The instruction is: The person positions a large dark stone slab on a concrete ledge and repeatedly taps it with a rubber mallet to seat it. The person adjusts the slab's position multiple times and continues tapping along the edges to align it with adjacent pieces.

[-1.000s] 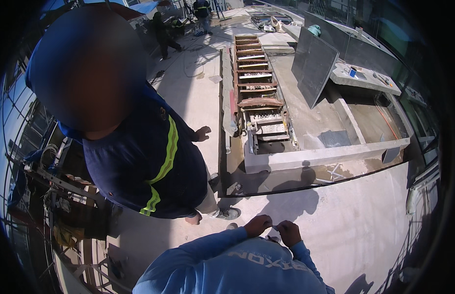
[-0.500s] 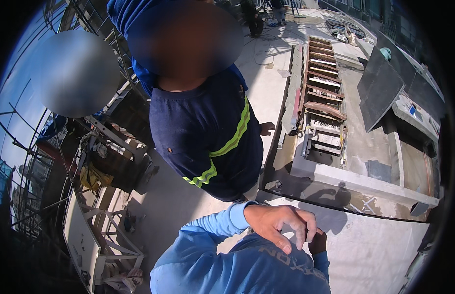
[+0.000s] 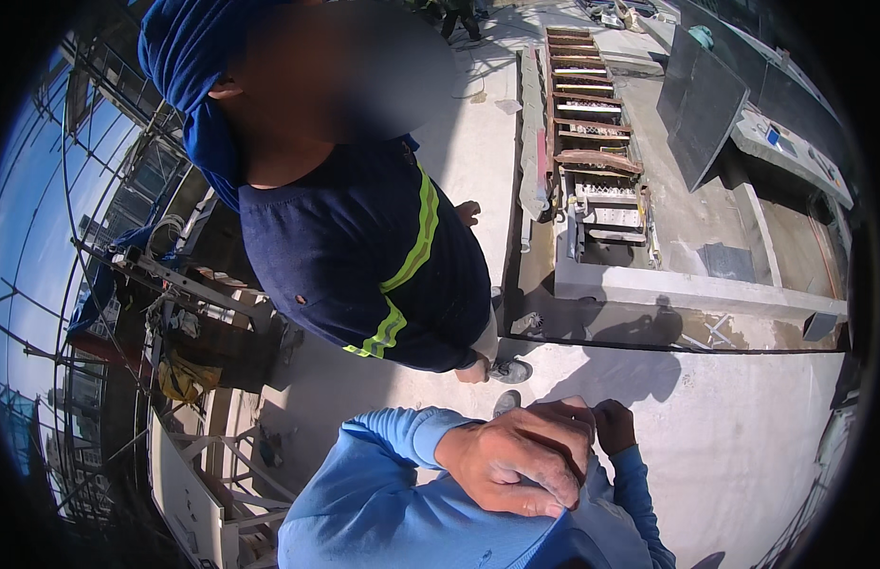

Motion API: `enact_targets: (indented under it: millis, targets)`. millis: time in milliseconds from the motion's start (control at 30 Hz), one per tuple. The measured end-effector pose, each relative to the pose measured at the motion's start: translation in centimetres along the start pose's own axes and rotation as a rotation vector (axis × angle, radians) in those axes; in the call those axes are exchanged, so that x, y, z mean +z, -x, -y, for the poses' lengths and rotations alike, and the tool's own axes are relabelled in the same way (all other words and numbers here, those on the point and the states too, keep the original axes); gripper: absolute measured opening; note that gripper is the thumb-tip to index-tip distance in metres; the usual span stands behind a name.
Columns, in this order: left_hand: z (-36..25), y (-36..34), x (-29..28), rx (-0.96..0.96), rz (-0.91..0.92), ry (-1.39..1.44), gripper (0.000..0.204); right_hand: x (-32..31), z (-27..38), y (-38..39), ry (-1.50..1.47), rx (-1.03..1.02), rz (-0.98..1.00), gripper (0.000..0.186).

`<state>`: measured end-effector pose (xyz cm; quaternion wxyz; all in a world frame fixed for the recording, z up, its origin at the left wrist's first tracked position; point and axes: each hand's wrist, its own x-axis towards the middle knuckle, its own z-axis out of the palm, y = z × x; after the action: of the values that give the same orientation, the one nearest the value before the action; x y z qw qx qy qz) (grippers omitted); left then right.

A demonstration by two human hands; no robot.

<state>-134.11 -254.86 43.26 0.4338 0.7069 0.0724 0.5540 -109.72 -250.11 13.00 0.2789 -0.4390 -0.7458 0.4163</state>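
Note:
My left hand [image 3: 521, 455] is closed in a pinch on the front of my light blue sweatshirt [image 3: 402, 517], lifting the cloth into a peak under the thumb and fingers. Just beyond it, to the right, my right hand [image 3: 614, 427] is curled closed. Whatever its fingers hold, if anything, is hidden. Both sleeves are bent in toward my chest.
A person [image 3: 364, 247] in a navy shirt with a yellow-green reflective stripe stands close ahead on the left. Beyond are a rusty ladder-like frame [image 3: 592, 114], a low concrete curb [image 3: 668, 284] and dark panels [image 3: 701, 114]. Scaffolding [image 3: 65, 351] rises at left.
My left hand has gone from loosely curled fingers above the sweatshirt to pinching its cloth. The view has shifted, and the other person now appears farther left with shoes showing.

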Motion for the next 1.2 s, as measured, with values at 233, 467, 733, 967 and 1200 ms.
enact_targets:
  millis: [233,467,733,967,1200]
  targets:
    - [-1.7,-6.6,2.3,0.079,-0.472,-0.119,0.011,-1.6,3.1,0.0,0.111,0.076,0.072,0.012]
    - [1.0,-4.8,1.9,0.055,-0.305,-0.065,0.01,-2.3,1.6,-0.6,0.079,0.076,-0.054,0.01]
    - [2.9,-3.0,-2.2,-0.184,0.277,0.247,0.024,-1.8,-2.1,0.4,0.135,0.025,-0.051,0.014]
    - [5.2,0.8,0.1,-0.503,0.096,0.074,0.04,-4.1,-7.6,-1.0,0.031,-0.072,-0.196,0.026]
    - [6.3,0.9,3.0,-0.503,0.12,-0.002,0.035,-5.3,-4.9,-2.2,0.1,-0.08,-0.092,0.016]
